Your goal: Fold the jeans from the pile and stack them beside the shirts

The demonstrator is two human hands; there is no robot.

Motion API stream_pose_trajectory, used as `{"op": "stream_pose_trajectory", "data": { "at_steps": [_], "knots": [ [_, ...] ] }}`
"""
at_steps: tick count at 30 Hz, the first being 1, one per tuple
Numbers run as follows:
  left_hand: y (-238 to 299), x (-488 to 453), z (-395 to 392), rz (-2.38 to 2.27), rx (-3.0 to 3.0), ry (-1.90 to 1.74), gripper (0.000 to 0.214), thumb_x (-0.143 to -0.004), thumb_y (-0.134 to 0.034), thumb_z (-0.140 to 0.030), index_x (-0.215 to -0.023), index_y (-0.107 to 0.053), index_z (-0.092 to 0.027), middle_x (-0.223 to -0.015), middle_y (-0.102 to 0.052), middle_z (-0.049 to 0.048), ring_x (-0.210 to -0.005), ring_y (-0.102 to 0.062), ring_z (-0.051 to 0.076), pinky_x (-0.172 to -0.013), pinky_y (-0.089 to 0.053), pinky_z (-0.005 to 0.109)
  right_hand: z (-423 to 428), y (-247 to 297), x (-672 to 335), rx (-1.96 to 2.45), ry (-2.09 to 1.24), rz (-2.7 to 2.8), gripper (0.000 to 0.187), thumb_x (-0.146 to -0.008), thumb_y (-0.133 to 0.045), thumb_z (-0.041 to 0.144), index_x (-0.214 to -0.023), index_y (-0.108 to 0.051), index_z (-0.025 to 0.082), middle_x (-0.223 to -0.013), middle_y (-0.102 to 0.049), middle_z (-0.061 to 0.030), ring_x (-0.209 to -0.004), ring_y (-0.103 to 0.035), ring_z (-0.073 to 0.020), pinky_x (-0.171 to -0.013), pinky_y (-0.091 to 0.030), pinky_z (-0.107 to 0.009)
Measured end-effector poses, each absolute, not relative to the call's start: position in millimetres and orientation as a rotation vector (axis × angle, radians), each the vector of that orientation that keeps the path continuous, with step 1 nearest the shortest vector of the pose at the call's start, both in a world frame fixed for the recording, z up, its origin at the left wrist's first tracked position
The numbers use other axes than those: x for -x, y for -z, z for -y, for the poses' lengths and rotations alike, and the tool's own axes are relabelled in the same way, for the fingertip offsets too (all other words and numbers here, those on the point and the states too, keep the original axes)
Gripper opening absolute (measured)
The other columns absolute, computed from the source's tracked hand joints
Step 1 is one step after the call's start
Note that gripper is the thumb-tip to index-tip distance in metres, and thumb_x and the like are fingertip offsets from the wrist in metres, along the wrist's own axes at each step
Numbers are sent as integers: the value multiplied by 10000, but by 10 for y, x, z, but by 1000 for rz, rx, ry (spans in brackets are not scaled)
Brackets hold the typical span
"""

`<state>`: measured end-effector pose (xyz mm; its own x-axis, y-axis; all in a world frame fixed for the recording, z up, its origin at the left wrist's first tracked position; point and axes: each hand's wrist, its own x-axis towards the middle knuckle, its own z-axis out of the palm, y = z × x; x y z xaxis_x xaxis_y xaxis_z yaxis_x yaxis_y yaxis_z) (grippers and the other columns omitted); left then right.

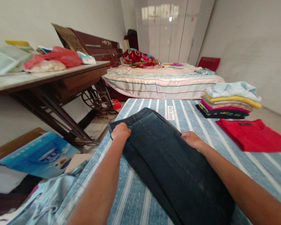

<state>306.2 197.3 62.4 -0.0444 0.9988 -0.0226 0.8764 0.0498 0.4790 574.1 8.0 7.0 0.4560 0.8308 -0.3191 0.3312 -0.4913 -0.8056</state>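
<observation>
A pair of dark blue jeans (164, 156) lies lengthwise over a blue-and-white striped bed cover (128, 193), with its waistband at the far end. My left hand (121, 131) is closed on the jeans' left edge near the waistband. On the opposite edge, a little nearer to me, my right hand (191, 139) pinches the fabric. The legs run toward me and leave the view at the bottom. To the right of my right hand rests a folded red shirt (255, 134); behind it is a stack of folded clothes (229, 101).
A sewing machine table (84, 73) with bags and boxes on top stands at the left. Below it are a blue carton (42, 156) and light blue denim clothing (53, 193). Another bed (164, 84) with a red floral blanket (140, 58) is farther back, before a wardrobe (164, 31).
</observation>
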Motion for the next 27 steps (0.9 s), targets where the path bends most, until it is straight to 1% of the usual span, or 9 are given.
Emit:
{"op": "stream_pose_trajectory", "data": {
  "at_steps": [3,6,9,11,14,16,18,23,27],
  "knots": [
    [-695,-3146,-1858,-2071,-2008,-416,348,-644,-628,-140,-989,-632,-95,-1046,-620,234,-1055,-548,391,-851,-441,484,-89,-45,-5753,2039,-938,976,117,-704,-527,151,-622,-606,172,-500,-573,27,-466,-524,-105,-452,-360,-193],
    [-724,-3261,-1688,-2043,-2263,-450,403,-753,-526,-165,-1151,-535,-99,-1218,-514,225,-1190,-428,367,-935,-375,486,-100,-12,-5767,2040,-924,991,121,-709,-524,152,-622,-606,171,-496,-567,29,-465,-520,-102,-449,-355,-193],
    [-659,-3433,-1550,-1735,-2638,-302,332,-832,-456,-239,-1137,-541,-139,-1271,-484,174,-1224,-393,312,-973,-351,423,-110,9,-5776,2051,-910,1003,126,-715,-529,151,-614,-603,171,-489,-558,35,-463,-515,-100,-452,-353,-194],
    [-548,-3538,-1516,-1527,-2725,-174,342,-857,-449,-330,-1148,-546,-177,-1315,-475,127,-1239,-391,272,-994,-338,382,-113,11,-5779,2067,-901,1010,132,-724,-538,144,-609,-597,170,-488,-554,38,-464,-511,-97,-454,-353,-194],
    [-331,-3599,-1535,-1424,-2725,-102,469,-876,-394,-478,-1253,-483,-212,-1426,-380,94,-1322,-289,270,-1052,-251,448,-112,9,-5782,2085,-898,1029,128,-767,-564,167,-643,-592,161,-520,-556,42,-483,-509,-89,-478,-377,-197],
    [-204,-3577,-1558,-1403,-2735,-96,546,-887,-330,-525,-1320,-421,-206,-1474,-300,100,-1364,-201,280,-1071,-177,508,-110,9,-5784,2095,-904,1041,146,-808,-578,223,-684,-588,147,-563,-556,46,-500,-506,-82,-504,-405,-206],
    [-123,-3540,-1572,-1397,-2757,-104,587,-894,-280,-543,-1359,-376,-197,-1495,-248,100,-1379,-155,276,-1077,-140,527,-109,13,-5787,2103,-914,1048,196,-838,-577,285,-712,-583,136,-605,-553,47,-517,-505,-77,-521,-426,-217],
    [-80,-3516,-1573,-1400,-2797,-129,638,-893,-234,-563,-1380,-346,-167,-1498,-234,104,-1380,-152,281,-1066,-153,557,-110,21,-5797,2095,-926,1035,233,-853,-566,331,-732,-582,133,-626,-552,45,-520,-501,-72,-517,-427,-217],
    [-81,-3534,-1575,-1403,-2809,-166,633,-894,-235,-559,-1376,-354,-164,-1492,-249,112,-1376,-166,286,-1058,-167,561,-83,2,-5800,2062,-962,995,211,-808,-603,319,-688,-598,146,-560,-562,27,-479,-496,-81,-454,-368,-195]
  ]
}}
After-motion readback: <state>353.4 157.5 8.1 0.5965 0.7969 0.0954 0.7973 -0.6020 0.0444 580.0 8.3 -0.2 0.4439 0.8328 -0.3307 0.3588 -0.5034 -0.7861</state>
